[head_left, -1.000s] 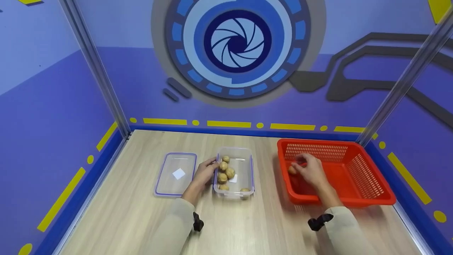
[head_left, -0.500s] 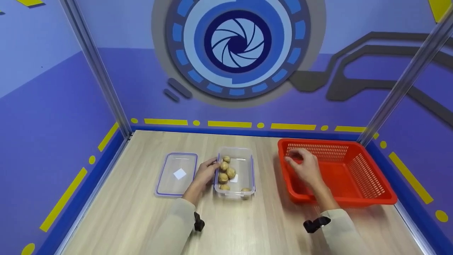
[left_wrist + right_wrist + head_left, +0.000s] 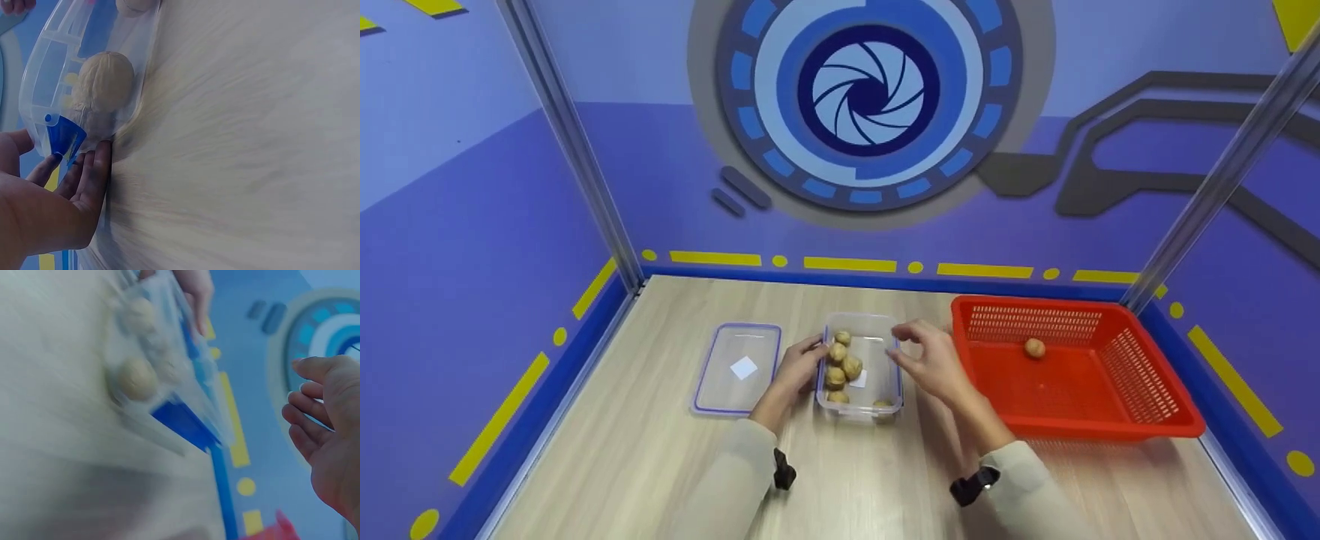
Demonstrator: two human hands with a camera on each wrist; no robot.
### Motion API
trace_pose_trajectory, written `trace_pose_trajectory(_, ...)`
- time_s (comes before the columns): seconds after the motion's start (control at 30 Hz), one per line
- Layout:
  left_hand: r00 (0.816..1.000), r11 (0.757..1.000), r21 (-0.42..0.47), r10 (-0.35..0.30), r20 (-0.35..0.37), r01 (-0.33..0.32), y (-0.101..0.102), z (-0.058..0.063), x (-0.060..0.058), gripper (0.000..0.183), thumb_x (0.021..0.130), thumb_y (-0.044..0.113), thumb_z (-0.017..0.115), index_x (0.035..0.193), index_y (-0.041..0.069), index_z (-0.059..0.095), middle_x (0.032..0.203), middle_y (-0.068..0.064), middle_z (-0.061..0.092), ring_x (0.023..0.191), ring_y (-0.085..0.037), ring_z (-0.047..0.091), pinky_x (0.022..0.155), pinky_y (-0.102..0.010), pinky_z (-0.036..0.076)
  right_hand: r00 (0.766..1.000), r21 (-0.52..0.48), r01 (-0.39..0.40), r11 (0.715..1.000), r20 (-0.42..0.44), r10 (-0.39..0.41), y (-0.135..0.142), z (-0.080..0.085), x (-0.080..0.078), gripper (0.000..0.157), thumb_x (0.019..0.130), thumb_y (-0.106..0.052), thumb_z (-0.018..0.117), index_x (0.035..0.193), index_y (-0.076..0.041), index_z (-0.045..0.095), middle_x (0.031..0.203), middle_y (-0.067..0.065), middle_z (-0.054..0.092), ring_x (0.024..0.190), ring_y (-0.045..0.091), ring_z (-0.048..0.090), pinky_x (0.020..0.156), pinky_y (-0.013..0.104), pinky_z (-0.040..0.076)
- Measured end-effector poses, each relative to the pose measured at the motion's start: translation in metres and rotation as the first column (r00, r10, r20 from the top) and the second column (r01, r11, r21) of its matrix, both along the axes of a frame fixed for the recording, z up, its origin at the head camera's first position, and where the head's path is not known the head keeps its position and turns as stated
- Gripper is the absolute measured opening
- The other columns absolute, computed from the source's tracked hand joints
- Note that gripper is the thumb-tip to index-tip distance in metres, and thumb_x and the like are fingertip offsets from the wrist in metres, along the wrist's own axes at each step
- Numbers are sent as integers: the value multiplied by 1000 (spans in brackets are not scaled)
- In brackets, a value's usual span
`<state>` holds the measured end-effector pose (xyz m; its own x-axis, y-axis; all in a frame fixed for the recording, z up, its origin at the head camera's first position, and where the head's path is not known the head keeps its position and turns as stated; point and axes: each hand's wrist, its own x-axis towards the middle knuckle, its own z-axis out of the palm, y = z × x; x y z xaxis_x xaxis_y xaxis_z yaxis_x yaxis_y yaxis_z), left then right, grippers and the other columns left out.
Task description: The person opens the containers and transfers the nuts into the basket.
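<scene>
A clear plastic food container (image 3: 885, 367) with a purple-blue edge stands uncovered on the table. Several walnuts (image 3: 835, 376) lie along its left side, and another walnut (image 3: 883, 406) is in the near right corner. At the left wall is my left hand (image 3: 793, 375); its thumb is at the rim, and its fingers (image 3: 100, 169) lie against the outside, below a blue latch (image 3: 66, 138). Beside the right wall hovers my right hand (image 3: 936, 367), fingers loosely bent, with nothing seen in it. One walnut (image 3: 1035, 348) sits in the red basket (image 3: 1080, 427).
Left of the container lies its flat clear lid (image 3: 739, 352), which bears a white square label (image 3: 743, 368). Printed wall panels (image 3: 840, 240) enclose the back and sides of the wooden table (image 3: 645, 420). The red basket occupies the table's right side.
My right hand held a walnut inside the red basket; it has come out and moved left to the container. The walnut now shows in the basket. My left hand stays put.
</scene>
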<state>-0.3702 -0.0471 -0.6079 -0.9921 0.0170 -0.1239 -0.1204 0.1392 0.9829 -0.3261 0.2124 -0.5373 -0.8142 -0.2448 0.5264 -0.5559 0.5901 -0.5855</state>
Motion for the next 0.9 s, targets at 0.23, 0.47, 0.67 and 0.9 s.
trace_pose_trajectory(0.23, 1000, 1000, -14, 7, -19, -7, 1, 1, 0, 49, 105, 20, 64, 149, 1, 58, 142, -24, 63, 133, -39, 58, 117, -48, 41, 999, 25, -30, 999, 15, 30, -28, -25, -11, 32, 90, -15, 86, 117, -3, 74, 110, 11, 74, 104, 30, 70, 94, 51, 58)
trace_pose_trajectory(0.47, 1000, 1000, -10, -3, -29, 3, 1, 0, 1, 48, 105, 20, 63, 149, 0, 58, 142, -24, 63, 133, -39, 59, 116, -49, 42, 996, 0, -68, 998, 59, 67, -44, -42, -22, 37, 89, -9, 85, 121, 2, 71, 114, 17, 72, 110, 36, 67, 98, 55, 54)
trace_pose_trajectory(0.67, 999, 997, 66, -40, 12, 39, -2, 0, 2, 49, 107, 21, 62, 152, 2, 56, 141, -21, 64, 126, -35, 62, 109, -47, 49, 994, 77, -47, 996, 107, 38, -56, -50, -22, 41, 89, -8, 85, 124, 6, 70, 119, 19, 72, 114, 38, 68, 100, 55, 54)
trace_pose_trajectory(0.9, 998, 995, 89, -54, 17, 52, -3, 0, 3, 50, 107, 21, 61, 153, 1, 54, 147, -23, 59, 132, -36, 59, 110, -48, 48, 981, 235, 7, 972, 185, -51, -62, -52, -20, 49, 89, -18, 85, 132, -2, 69, 130, 15, 69, 122, 36, 66, 104, 54, 53)
